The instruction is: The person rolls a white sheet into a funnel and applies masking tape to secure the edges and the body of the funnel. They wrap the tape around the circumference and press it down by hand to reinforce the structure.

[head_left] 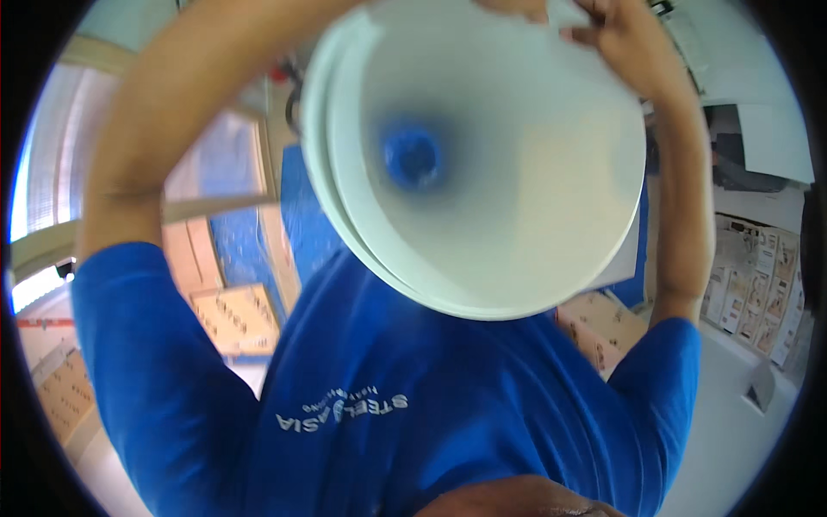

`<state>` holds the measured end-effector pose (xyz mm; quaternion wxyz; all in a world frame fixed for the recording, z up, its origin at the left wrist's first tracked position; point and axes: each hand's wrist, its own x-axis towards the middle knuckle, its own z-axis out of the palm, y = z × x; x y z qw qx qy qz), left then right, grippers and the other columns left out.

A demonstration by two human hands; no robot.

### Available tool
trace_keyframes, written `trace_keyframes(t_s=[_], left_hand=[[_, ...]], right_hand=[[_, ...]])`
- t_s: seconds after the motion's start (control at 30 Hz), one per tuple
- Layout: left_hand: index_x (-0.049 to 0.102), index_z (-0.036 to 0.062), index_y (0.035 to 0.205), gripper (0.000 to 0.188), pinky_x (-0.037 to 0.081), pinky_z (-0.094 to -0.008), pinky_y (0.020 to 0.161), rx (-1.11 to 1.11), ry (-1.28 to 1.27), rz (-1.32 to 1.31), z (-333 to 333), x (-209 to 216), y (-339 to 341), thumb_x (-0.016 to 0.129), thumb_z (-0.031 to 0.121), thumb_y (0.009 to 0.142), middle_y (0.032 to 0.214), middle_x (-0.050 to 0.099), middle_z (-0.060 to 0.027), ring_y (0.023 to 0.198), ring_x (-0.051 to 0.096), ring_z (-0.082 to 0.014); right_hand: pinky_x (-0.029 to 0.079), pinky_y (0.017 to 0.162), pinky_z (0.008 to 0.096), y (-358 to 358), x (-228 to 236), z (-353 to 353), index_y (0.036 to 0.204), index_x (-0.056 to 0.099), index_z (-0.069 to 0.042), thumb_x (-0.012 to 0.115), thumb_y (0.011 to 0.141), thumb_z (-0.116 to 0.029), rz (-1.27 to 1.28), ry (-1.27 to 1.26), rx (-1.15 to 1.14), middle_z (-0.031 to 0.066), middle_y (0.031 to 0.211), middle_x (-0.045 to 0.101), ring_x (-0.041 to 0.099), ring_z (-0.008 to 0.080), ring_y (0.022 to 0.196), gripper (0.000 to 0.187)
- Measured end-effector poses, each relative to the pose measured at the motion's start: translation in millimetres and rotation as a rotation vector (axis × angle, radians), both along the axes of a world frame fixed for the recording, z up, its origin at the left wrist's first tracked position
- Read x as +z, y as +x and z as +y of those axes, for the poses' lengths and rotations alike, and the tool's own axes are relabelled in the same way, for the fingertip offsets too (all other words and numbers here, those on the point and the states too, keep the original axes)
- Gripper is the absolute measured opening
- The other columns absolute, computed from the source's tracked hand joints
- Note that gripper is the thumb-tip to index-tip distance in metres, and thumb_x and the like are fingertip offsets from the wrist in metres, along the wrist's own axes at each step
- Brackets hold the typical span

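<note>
A big white round vessel, like a bucket or drum, fills the upper middle, its open mouth turned toward me. Its rim looks double along the left and lower side. Deep inside sits a blue ring with a dark centre. My right hand is at the vessel's upper right edge, its fingers bent together; what they pinch is too small to make out. Only a part of my left hand shows at the top edge of the picture, over the vessel's far side. Its fingers are mostly cut off.
Cardboard boxes with printing lie at the left, and another box is partly hidden below the vessel's right side. A printed sheet with pictures is at the right. Black items lie above it, beside a white panel.
</note>
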<state>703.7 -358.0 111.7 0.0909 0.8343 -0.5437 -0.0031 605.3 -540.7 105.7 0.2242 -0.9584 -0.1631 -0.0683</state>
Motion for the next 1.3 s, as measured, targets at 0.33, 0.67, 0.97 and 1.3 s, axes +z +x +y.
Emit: trace_keyframes(t_s=[0.33, 0.67, 0.97, 1.3], left_hand=[[0.076, -0.0021, 0.090, 0.017, 0.057, -0.0517, 0.073, -0.141, -0.032, 0.164, -180, -15, -60, 0.073, 0.009, 0.077, 0.092, 0.073, -0.0255, 0.090, 0.072, -0.0421], [0.077, 0.0005, 0.089, 0.021, 0.055, -0.0501, 0.063, -0.230, -0.152, 0.204, -264, -22, -49, 0.064, 0.000, 0.072, 0.087, 0.073, -0.0186, 0.083, 0.072, -0.0384], [0.078, 0.0007, 0.089, 0.017, 0.056, -0.0477, 0.065, -0.476, -0.192, 0.314, -294, -40, 11, 0.066, 0.012, 0.083, 0.088, 0.073, -0.0171, 0.082, 0.072, -0.0343], [0.069, -0.0009, 0.099, 0.023, 0.056, -0.0438, 0.074, -0.268, -0.277, 0.200, -243, -213, 309, 0.066, 0.021, 0.092, 0.089, 0.071, -0.0177, 0.076, 0.067, -0.0359]], right_hand=[[0.050, 0.084, 0.0433, -80, -4, -149, 0.114, 0.069, 0.004, 0.074, 0.081, -0.001, 0.141, -0.032, -0.407, 0.0280, 0.100, 0.068, 0.065, 0.0459, 0.096, 0.034], [0.051, 0.087, 0.0463, -85, -12, -205, 0.131, 0.064, 0.000, 0.068, 0.091, -0.003, 0.066, -0.202, -0.661, 0.0306, 0.106, 0.069, 0.064, 0.0495, 0.105, 0.041], [0.047, 0.063, 0.0466, -64, -38, -264, 0.125, 0.067, -0.003, 0.068, 0.091, -0.007, 0.118, -0.338, -0.725, 0.0210, 0.075, 0.067, 0.062, 0.0418, 0.067, 0.034], [0.047, 0.058, 0.0432, -26, -47, -236, 0.107, 0.069, -0.009, 0.070, 0.085, 0.001, 0.129, -0.366, -0.810, 0.0134, 0.074, 0.068, 0.061, 0.0362, 0.062, 0.024]])
